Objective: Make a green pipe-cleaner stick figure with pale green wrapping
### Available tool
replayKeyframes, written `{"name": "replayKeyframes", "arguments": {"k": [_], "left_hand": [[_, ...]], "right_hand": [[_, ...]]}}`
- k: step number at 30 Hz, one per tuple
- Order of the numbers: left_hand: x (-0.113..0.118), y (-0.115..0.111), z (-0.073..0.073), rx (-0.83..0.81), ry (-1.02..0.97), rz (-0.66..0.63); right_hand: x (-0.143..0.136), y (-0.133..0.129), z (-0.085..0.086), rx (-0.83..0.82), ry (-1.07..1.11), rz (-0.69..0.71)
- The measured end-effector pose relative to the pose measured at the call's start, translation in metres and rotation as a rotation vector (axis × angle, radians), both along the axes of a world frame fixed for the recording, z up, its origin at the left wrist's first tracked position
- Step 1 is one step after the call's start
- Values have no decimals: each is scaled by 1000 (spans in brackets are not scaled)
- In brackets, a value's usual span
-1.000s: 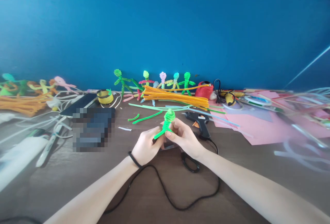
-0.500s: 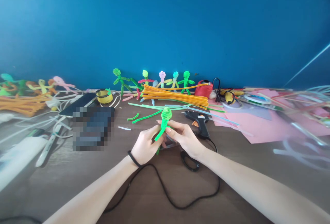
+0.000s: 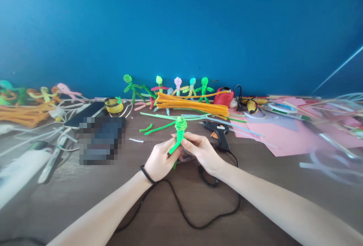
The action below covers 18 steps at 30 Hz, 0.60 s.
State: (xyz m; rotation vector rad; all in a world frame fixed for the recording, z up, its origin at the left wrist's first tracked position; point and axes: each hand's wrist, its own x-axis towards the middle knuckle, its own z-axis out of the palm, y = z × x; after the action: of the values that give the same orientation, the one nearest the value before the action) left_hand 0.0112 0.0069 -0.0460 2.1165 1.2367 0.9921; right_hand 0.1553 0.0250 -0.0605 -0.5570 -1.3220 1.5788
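Observation:
A bright green pipe-cleaner figure (image 3: 180,126) stands upright between my hands, its coiled head on top and a loose strand slanting down to the left. My left hand (image 3: 161,159) pinches it from the left, near that strand's end; a black band circles the wrist. From the other side my right hand (image 3: 202,152) grips the body with thumb and fingers. A bit of green pokes out below the fingers. Partly hidden behind my right hand lie black-handled scissors (image 3: 209,181).
Behind my hands lie a bundle of orange pipe cleaners (image 3: 193,105) and loose green strands (image 3: 160,127). A black glue gun (image 3: 219,132) rests to the right, its cord (image 3: 195,226) looping in front. Finished figures (image 3: 204,87) lean on the blue wall. Pink paper (image 3: 279,138) lies right.
Both hands stay on the green figure. Its head has tilted very slightly to the left, and the whole view has shifted a little.

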Motion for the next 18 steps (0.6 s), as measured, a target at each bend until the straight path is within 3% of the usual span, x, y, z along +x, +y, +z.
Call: {"name": "replayKeyframes", "arguments": {"k": [18], "left_hand": [[0,1,-1,41,29,-13]], "right_hand": [[0,-4,4,-23,-73,-94]]}}
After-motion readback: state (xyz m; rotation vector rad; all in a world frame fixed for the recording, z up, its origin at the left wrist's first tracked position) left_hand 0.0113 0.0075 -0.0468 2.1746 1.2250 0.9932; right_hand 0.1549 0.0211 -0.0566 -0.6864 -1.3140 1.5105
